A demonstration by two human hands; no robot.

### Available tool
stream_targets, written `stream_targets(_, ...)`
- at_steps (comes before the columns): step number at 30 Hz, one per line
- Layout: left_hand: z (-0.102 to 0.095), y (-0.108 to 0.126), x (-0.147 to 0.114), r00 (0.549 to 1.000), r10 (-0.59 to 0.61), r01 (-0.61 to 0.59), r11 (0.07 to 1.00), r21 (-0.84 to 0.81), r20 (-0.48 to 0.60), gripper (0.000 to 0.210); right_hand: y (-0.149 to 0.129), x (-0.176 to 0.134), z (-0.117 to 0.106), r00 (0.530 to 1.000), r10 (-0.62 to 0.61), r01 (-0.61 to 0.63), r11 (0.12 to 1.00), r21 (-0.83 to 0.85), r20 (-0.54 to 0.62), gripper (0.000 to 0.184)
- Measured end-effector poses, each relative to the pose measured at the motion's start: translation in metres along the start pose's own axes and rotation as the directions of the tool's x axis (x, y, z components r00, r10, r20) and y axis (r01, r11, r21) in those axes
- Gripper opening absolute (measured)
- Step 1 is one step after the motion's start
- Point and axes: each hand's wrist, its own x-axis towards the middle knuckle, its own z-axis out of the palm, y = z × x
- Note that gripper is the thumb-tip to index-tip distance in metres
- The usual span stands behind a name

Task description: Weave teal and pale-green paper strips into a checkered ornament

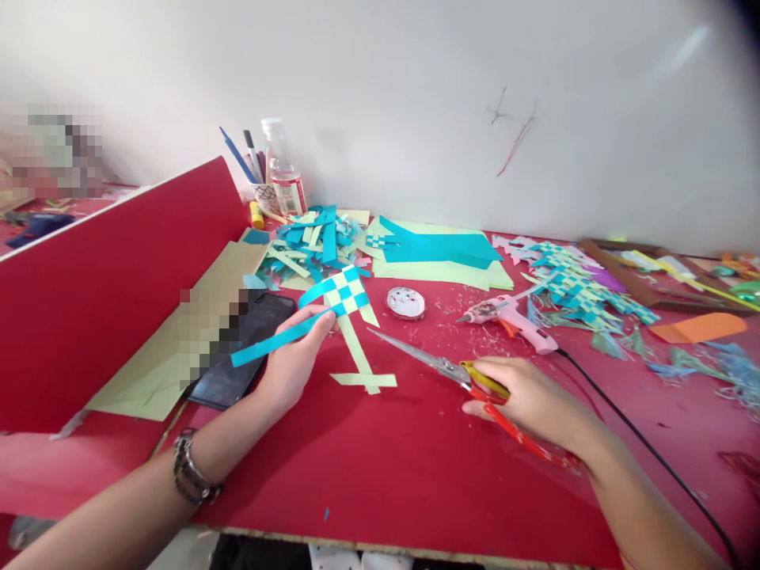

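My left hand (294,360) pinches a woven paper piece (346,294) of blue and pale green strips between thumb and fingers. Long blue and green strip ends trail from its checkered middle. A loose pale green strip (380,381) lies on the red table below it, close to the long green end. In my right hand (528,396) is a pair of scissors (442,366) with red and yellow handles. Their blades look closed, and the tip points left, just short of the woven piece without touching it.
A pink glue gun (511,317) with a black cord lies at right, near a round lid (405,302). Behind are a heap of paper strips (321,241), blue and green sheets (439,252) and a bottle (285,170). Finished woven pieces (585,285) lie right; a phone (237,364) left.
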Motion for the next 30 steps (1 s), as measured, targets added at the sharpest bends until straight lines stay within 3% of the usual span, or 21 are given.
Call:
stream_targets(4, 0.000, 0.000, 0.002, 0.997, -0.070, 0.071, 0.986, -0.152, 0.015, 0.016, -0.002, -0.001, 0.002, 1.000, -0.021, 0.021, 1.000, 0.008, -0.006, 0.032)
stream_targets(8, 0.001, 0.001, 0.000, 0.985, -0.166, 0.173, 0.958, -0.229, 0.048, 0.017, -0.002, -0.003, 0.006, 0.999, -0.023, 0.024, 0.999, -0.028, 0.041, 0.046)
stream_targets(12, 0.003, 0.002, -0.002, 0.987, -0.150, 0.160, 0.959, -0.236, 0.062, 0.017, 0.004, -0.006, 0.011, 0.999, 0.002, 0.001, 0.997, -0.072, 0.038, 0.069)
stream_targets(15, 0.003, 0.002, -0.002, 0.990, -0.126, 0.136, 0.964, -0.228, 0.060, 0.016, 0.007, -0.006, 0.011, 0.999, 0.008, -0.006, 0.998, -0.066, 0.039, 0.072)
stream_targets(30, 0.001, -0.003, -0.003, 0.995, -0.078, 0.088, 0.978, -0.192, 0.059, 0.016, -0.009, -0.001, 0.001, 0.995, -0.022, 0.012, 0.994, 0.106, 0.101, 0.031)
